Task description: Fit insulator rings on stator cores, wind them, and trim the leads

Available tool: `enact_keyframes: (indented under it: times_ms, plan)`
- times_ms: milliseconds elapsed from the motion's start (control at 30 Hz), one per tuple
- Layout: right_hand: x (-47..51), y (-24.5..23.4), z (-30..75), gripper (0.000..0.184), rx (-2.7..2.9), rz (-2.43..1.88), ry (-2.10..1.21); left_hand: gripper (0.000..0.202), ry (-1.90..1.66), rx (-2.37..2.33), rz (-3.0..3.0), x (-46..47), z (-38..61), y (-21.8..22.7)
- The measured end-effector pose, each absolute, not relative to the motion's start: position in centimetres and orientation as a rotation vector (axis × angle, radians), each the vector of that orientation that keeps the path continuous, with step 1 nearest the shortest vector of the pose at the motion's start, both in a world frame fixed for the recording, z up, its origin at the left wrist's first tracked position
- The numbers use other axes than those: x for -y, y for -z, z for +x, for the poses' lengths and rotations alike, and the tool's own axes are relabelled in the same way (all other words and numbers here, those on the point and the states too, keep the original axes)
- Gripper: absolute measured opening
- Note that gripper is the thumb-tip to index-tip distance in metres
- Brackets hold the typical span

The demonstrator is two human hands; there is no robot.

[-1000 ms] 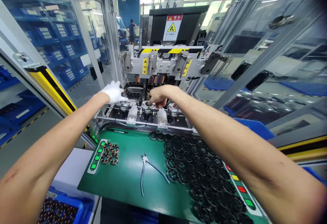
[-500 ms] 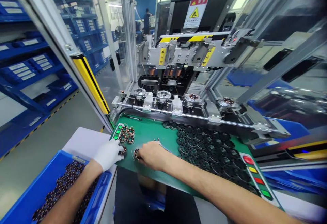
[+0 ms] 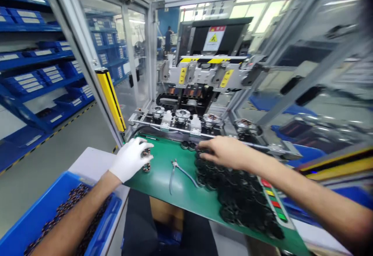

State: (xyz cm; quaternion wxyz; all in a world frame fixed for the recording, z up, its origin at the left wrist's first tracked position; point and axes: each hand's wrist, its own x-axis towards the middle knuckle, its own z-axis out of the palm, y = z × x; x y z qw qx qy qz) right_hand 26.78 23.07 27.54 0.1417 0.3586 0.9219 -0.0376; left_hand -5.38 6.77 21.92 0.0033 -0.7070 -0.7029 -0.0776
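My left hand (image 3: 131, 159), in a white glove, is over a small group of copper-wound stators on the green work surface (image 3: 163, 178). Its thumb and forefinger close around one stator (image 3: 145, 153); another stator (image 3: 146, 167) lies just below the thumb. The glove hides any others. My bare right hand (image 3: 223, 151) reaches to the back left of a dense spread of black rings (image 3: 217, 174), its fingertips around one ring that they partly cover. Between the hands lie side cutters (image 3: 175, 164) with blue-grey handles, touched by neither.
Behind the work surface runs a machine rail (image 3: 180, 130) with several round fixtures, the right ones holding copper-wound parts. A blue bin (image 3: 65, 180) of stators stands at left. A button panel (image 3: 275, 201) is at right, and a yellow guard strip (image 3: 110, 98) stands on the left post.
My right hand has let go of a stator and moved right to the black rings, uncovering the side cutters. My left hand has moved up over the stators. The view has shifted.
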Motion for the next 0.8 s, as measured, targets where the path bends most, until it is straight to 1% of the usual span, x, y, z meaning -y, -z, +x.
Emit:
enact_keyframes:
  times_ms: [133,233,367,467,600,800]
  plan:
    - [-30.8,-31.8,34.2,0.044,-2.513,1.407,-0.083,0.043,0.336,1.991,-2.256,-14.9,0.1,-25.1]
    - [-35.3,-32.9,38.6,0.041,-2.405,1.585,-0.090,0.050,0.340,1.862,-2.316,-22.4,5.0,-26.4]
    - [-38.8,-31.2,41.2,0.044,-2.325,1.727,0.068,0.050,0.255,1.845,-2.358,-31.6,10.9,-26.2]
    - [-40.2,-29.0,41.5,0.045,-2.300,1.796,0.172,0.050,0.138,1.866,-2.369,-36.2,13.7,-25.2]
    - [-41.8,-27.1,41.5,0.046,-2.283,1.822,0.306,0.047,-0.025,1.835,-2.389,-39.1,15.6,-24.2]
    - [-43.9,-26.0,41.3,0.043,-2.149,1.794,0.596,0.048,-0.279,1.860,-2.398,-41.0,16.9,-25.0]
